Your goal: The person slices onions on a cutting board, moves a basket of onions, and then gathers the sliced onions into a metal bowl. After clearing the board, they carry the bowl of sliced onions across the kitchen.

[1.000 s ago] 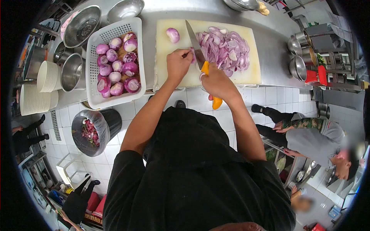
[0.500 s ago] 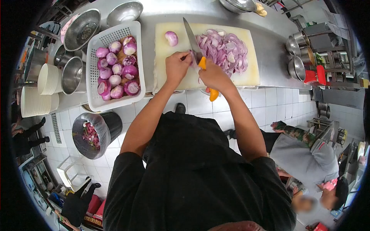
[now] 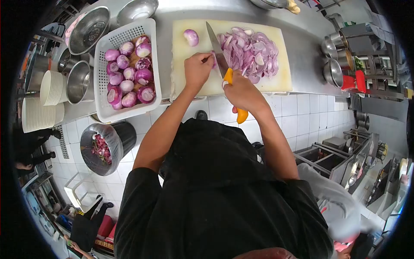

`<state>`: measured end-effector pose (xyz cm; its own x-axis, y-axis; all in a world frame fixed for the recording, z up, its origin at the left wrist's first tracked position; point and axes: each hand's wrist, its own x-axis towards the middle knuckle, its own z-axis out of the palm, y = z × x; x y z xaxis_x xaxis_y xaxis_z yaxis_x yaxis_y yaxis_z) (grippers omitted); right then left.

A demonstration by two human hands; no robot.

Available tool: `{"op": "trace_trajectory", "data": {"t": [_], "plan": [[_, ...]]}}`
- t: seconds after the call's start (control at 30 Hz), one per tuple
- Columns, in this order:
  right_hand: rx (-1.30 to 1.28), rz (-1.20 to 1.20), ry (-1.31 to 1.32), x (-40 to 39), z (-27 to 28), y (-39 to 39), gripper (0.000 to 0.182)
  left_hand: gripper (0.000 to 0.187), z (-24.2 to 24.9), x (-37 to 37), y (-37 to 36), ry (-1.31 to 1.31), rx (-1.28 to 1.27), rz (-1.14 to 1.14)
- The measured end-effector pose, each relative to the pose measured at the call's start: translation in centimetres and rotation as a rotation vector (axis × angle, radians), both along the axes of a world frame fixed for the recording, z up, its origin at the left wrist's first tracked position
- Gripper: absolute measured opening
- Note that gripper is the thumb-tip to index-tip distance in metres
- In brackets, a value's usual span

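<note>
My right hand (image 3: 244,94) is wrapped round the yellow handle of a kitchen knife (image 3: 217,49), its blade pointing away from me over the white cutting board (image 3: 183,86). Just left of the blade, my left hand (image 3: 198,70) has its fingers curled together on a small piece of red onion (image 3: 214,61), mostly hidden by fingers and blade. A heap of sliced red onion (image 3: 258,56) lies right of the knife. Near the board's far left corner rests a peeled onion half (image 3: 191,37).
A white perforated basket (image 3: 100,77) of peeled red onions stands left of the board, with steel bowls (image 3: 79,82) and stacked white containers (image 3: 42,114) beyond it. Below is a lined bin (image 3: 88,151) with onion scraps. A person in grey (image 3: 332,207) is behind me, right.
My right hand and the knife have shifted slightly toward me, while the left hand stays at the onion piece. The person in grey has moved lower in view.
</note>
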<state>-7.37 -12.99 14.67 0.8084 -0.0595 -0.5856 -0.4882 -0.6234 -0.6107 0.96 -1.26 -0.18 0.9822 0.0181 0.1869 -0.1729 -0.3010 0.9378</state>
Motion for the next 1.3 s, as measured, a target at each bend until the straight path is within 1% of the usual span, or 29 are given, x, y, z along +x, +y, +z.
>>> {"op": "trace_trajectory", "data": {"t": [0.13, 0.2, 0.27, 0.3, 0.37, 0.43, 0.5, 0.57, 0.63, 0.73, 0.83, 1.03, 1.13, 1.3], "plan": [[-0.027, -0.019, -0.058, -0.2, -2.0, 0.3, 0.039, 0.018, -0.3, 0.1, 0.1, -0.014, 0.005, -0.004], [-0.009, -0.054, -0.114, 0.1, -5.0, 0.9, 0.039, 0.02, -0.4, 0.1, 0.2, 0.019, 0.008, -0.009], [-0.102, -0.019, -0.251, 0.7, -10.5, 0.8, 0.039, 0.021, -0.3, 0.3, 0.1, 0.032, 0.001, -0.008], [-0.146, -0.002, -0.318, 1.2, -10.8, 1.1, 0.039, 0.021, -0.4, 0.3, 0.1, 0.036, -0.004, -0.004], [-0.077, -0.005, -0.27, 2.3, -11.1, 0.3, 0.039, 0.021, -0.7, -0.1, 0.1, 0.032, 0.002, -0.002], [-0.045, -0.014, -0.226, 2.9, -9.0, -0.4, 0.038, 0.021, -0.6, 0.2, 0.0, 0.0, 0.018, -0.003], [-0.042, -0.003, -0.164, 2.9, -6.4, -1.1, 0.038, 0.021, -0.2, 0.3, 0.0, 0.014, -0.02, -0.02], [-0.01, 0.013, -0.07, 2.2, -2.3, -1.1, 0.043, 0.02, -0.4, -0.1, 0.1, 0.005, -0.031, -0.028], [0.009, 0.013, -0.022, 1.3, -0.3, -0.9, 0.047, 0.019, -0.7, 0.1, 0.1, -0.046, -0.02, -0.023], [0.004, 0.007, 0.001, 0.5, 0.4, -0.5, 0.048, 0.018, -0.5, 0.1, 0.2, -0.077, 0.041, -0.022], [0.005, -0.017, 0.004, 0.1, 0.5, -0.1, 0.05, 0.018, -0.7, 0.2, 0.1, -0.091, 0.041, -0.009], [-0.028, -0.005, 0.016, -0.1, -0.5, -0.2, 0.046, 0.018, -0.5, 0.1, 0.1, -0.05, 0.03, -0.001], [0.006, -0.015, -0.011, -0.1, 0.4, 0.1, 0.046, 0.018, -0.4, 0.1, 0.1, -0.01, 0.028, -0.015], [-0.02, -0.013, 0.003, -0.2, -0.5, -0.1, 0.044, 0.018, -0.5, 0.0, -0.1, 0.02, -0.023, -0.006]]}}
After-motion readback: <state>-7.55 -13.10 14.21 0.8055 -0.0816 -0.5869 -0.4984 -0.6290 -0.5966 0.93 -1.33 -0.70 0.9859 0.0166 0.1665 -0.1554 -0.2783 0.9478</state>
